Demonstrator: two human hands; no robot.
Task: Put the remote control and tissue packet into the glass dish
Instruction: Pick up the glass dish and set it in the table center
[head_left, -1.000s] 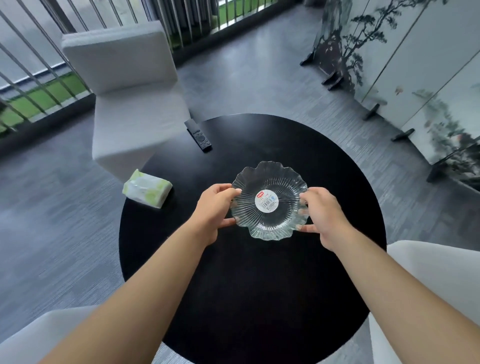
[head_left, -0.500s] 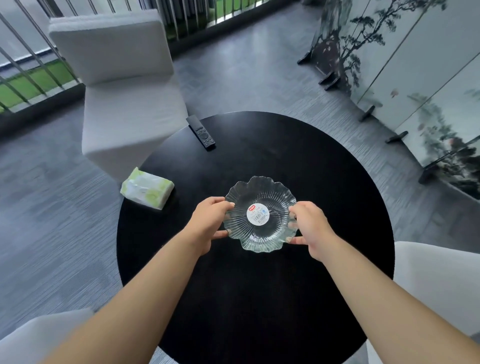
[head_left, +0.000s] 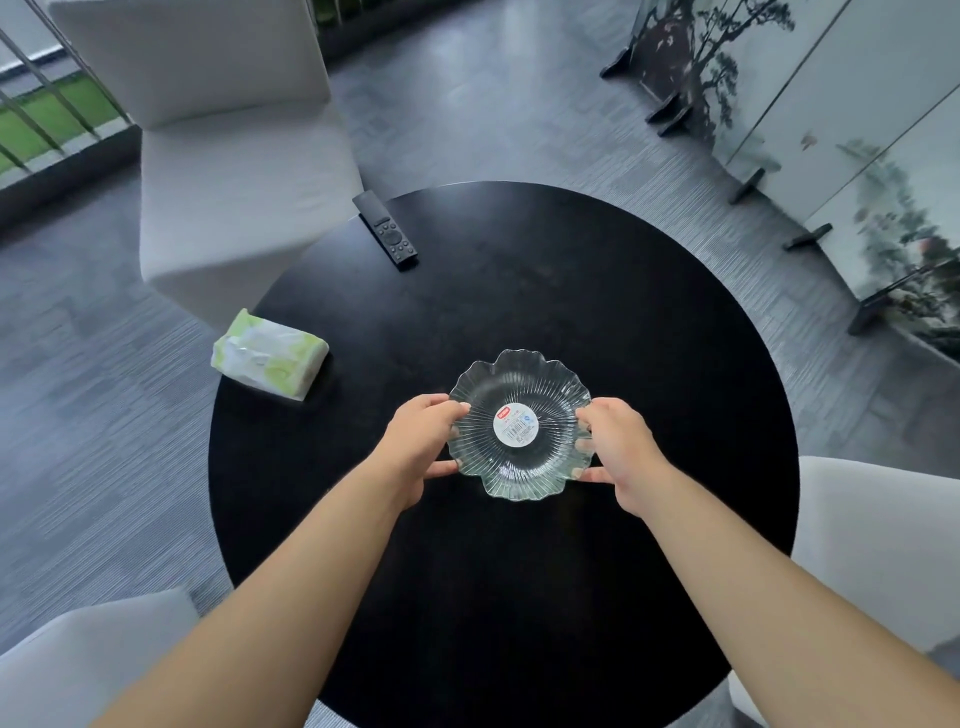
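A clear, scalloped glass dish (head_left: 519, 379) with a round white sticker in its middle is over the centre of the round black table (head_left: 519, 597). My left hand (head_left: 418, 441) grips its left rim and my right hand (head_left: 621, 449) grips its right rim. The dish holds nothing. A black remote control (head_left: 385, 229) lies at the table's far left edge, pointing away from me. A green and white tissue packet (head_left: 270, 354) rests at the left edge, partly over the rim.
A white chair (head_left: 228, 156) stands beyond the table at the far left. White seats sit at the near left (head_left: 93, 654) and near right (head_left: 872, 545). A painted folding screen (head_left: 831, 130) lines the right side. Grey carpet surrounds the table.
Both hands have drawn the glass dish a little toward me and lower over the table. The remote and tissue packet have stayed where they were.
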